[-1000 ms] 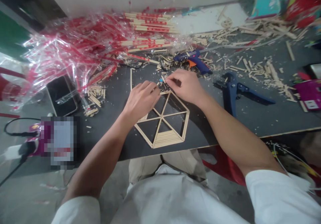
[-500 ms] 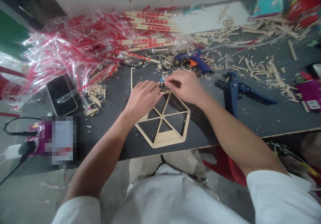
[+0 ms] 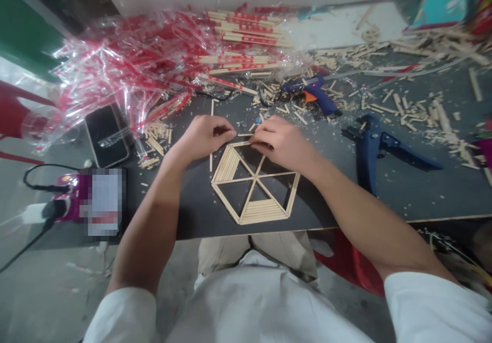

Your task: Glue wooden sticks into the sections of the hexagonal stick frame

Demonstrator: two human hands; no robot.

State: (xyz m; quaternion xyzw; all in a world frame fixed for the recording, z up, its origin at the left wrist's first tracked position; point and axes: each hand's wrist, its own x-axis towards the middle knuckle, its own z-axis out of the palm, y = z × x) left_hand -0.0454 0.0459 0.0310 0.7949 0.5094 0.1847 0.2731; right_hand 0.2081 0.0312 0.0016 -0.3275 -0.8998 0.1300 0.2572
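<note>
A hexagon frame of thin wooden sticks (image 3: 257,184) lies on the dark table, with spokes to its centre and two wedges filled with sticks. My left hand (image 3: 202,137) and my right hand (image 3: 279,142) meet at the frame's far edge. Both pinch the ends of one short wooden stick (image 3: 244,135) held level just above that edge. A long single stick (image 3: 211,133) lies beside my left hand.
A heap of red and clear wrappers (image 3: 130,71) with packed sticks covers the far left. A black phone (image 3: 106,135) lies at left. A blue glue gun (image 3: 313,93) and a blue cutter (image 3: 374,145) sit at right among stick offcuts (image 3: 418,112).
My left hand has moved off the frame's left wedge, which now shows filled with sticks. Both hands now hold a short stick between them at the far edge.
</note>
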